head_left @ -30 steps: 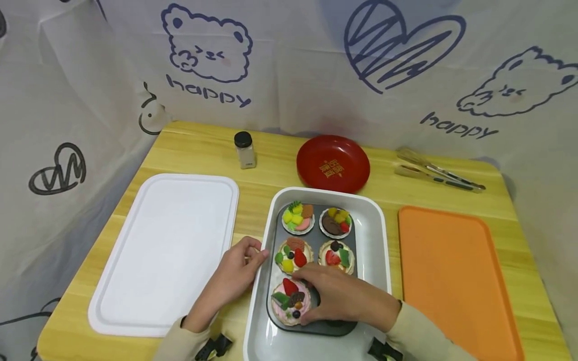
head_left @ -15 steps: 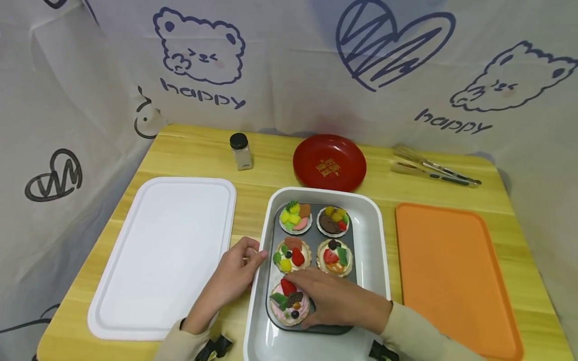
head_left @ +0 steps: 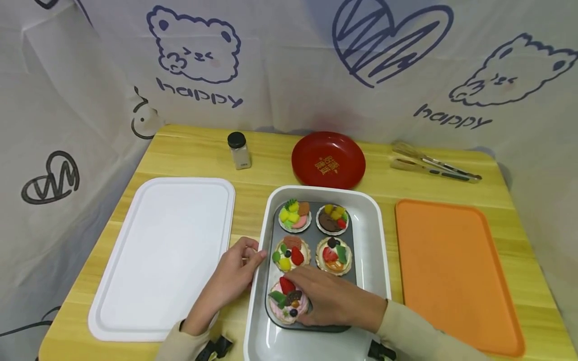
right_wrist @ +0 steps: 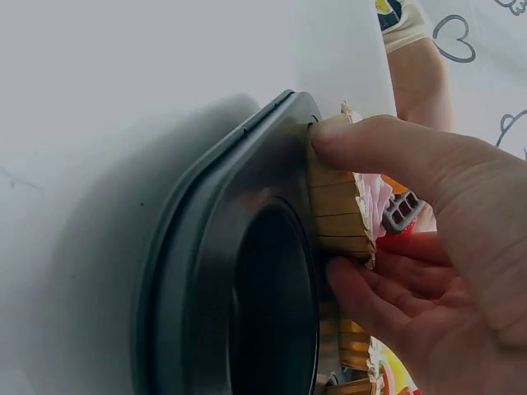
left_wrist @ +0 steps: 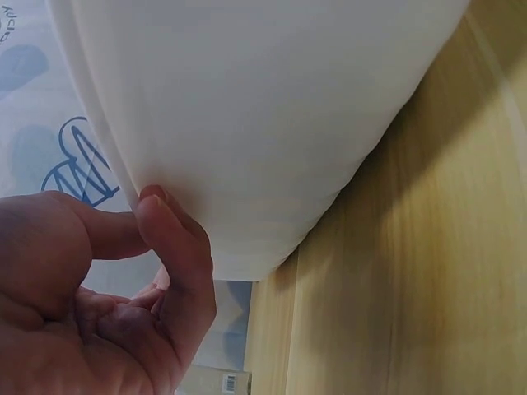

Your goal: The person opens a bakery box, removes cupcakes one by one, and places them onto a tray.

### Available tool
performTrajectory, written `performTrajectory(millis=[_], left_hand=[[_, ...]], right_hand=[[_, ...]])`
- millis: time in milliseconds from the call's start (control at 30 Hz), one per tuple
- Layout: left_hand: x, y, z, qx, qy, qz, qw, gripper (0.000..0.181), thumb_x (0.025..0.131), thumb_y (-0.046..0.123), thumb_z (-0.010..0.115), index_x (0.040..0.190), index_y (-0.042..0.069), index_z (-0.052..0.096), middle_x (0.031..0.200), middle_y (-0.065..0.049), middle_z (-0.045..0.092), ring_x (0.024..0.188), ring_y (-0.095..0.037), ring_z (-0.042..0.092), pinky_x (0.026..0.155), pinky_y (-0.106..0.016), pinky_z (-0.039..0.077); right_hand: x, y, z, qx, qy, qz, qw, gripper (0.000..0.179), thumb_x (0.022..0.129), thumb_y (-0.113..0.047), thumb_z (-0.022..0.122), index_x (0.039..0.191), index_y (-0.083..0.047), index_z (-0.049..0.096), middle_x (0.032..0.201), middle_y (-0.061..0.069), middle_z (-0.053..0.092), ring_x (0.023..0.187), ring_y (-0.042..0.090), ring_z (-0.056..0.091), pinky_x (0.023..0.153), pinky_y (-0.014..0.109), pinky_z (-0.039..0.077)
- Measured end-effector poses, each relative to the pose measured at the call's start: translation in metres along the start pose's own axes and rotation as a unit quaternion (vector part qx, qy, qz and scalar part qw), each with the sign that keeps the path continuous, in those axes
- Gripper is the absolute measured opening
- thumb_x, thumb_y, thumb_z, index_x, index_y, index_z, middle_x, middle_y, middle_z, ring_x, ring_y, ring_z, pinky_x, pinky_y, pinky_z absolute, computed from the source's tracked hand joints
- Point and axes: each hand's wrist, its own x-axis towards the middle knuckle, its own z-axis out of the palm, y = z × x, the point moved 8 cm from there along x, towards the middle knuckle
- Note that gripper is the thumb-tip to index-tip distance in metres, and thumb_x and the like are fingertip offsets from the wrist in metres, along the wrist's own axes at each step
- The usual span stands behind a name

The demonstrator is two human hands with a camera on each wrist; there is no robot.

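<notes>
A deep white tray (head_left: 371,240) holds a dark muffin pan (right_wrist: 214,280) filled with several small tarts. My right hand (head_left: 338,300) grips the pink-cream tart (head_left: 287,307) at the pan's near left, topped with a strawberry and green leaves. In the right wrist view its fluted golden cup (right_wrist: 336,206) sits between thumb and fingers, tilted at the pan's surface. A bare round cup (right_wrist: 276,304) of the pan lies beside it. My left hand (head_left: 236,268) pinches the tray's left rim, thumb and forefinger meeting at the edge.
A flat white board (head_left: 167,250) lies to the left, an orange board (head_left: 451,276) to the right. Behind the tray sit a red plate (head_left: 328,159), a black-capped shaker (head_left: 239,150) and metal tongs (head_left: 435,168). Printed cloth hangs behind the table.
The head view has shifted slightly. My right hand keeps its hold on the pink-cream tart, with little visible movement; the left hand stays at the tray's rim.
</notes>
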Motion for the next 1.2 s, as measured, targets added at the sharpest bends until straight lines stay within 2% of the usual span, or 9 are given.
performTrajectory(millis=[167, 600, 700, 900, 1200], left_hand=[[0.0, 0.001, 0.0, -0.005, -0.002, 0.0, 1.0, 0.022, 0.101, 0.016, 0.061, 0.114, 0.0, 0.055, 0.084, -0.012, 0.066, 0.061, -0.023, 0.064, 0.045, -0.033, 0.052], [-0.001, 0.0, 0.001, -0.016, 0.0, 0.005, 0.9999, 0.021, 0.1, 0.014, 0.061, 0.113, -0.001, 0.055, 0.081, -0.011, 0.065, 0.058, -0.019, 0.063, 0.044, -0.034, 0.051], [-0.001, 0.0, 0.001, -0.015, 0.002, 0.009, 0.9998, 0.021, 0.1, 0.014, 0.061, 0.113, -0.001, 0.055, 0.081, -0.01, 0.065, 0.057, -0.019, 0.063, 0.044, -0.033, 0.051], [0.0, 0.001, 0.001, -0.01, 0.005, 0.01, 0.9999, 0.021, 0.1, 0.015, 0.062, 0.113, -0.001, 0.056, 0.081, -0.009, 0.065, 0.057, -0.018, 0.061, 0.045, -0.032, 0.051], [0.0, 0.0, 0.0, -0.01, 0.001, 0.008, 0.9999, 0.022, 0.1, 0.016, 0.062, 0.113, 0.0, 0.056, 0.08, -0.008, 0.066, 0.054, -0.018, 0.06, 0.045, -0.032, 0.05]], right_hand=[[0.001, 0.002, 0.001, 0.014, -0.007, 0.016, 0.9997, 0.074, 0.077, -0.031, 0.087, 0.138, -0.011, 0.051, 0.133, -0.002, 0.056, 0.125, 0.013, 0.051, 0.105, 0.033, 0.046], [0.003, 0.002, 0.002, 0.036, -0.016, 0.023, 0.999, 0.077, 0.079, -0.031, 0.086, 0.142, -0.009, 0.047, 0.135, 0.0, 0.054, 0.122, 0.012, 0.05, 0.104, 0.032, 0.046], [0.003, 0.003, 0.002, 0.043, -0.012, 0.026, 0.9987, 0.077, 0.08, -0.032, 0.085, 0.142, -0.009, 0.046, 0.134, 0.001, 0.053, 0.121, 0.011, 0.051, 0.103, 0.031, 0.047], [0.003, 0.004, -0.001, 0.104, 0.009, 0.035, 0.9939, 0.077, 0.08, -0.033, 0.082, 0.141, -0.009, 0.042, 0.131, 0.0, 0.051, 0.109, 0.006, 0.053, 0.098, 0.027, 0.049], [0.002, -0.002, -0.011, 0.107, 0.023, 0.029, 0.9936, 0.075, 0.078, -0.033, 0.083, 0.138, -0.009, 0.044, 0.128, -0.002, 0.051, 0.109, 0.006, 0.054, 0.097, 0.028, 0.05]])
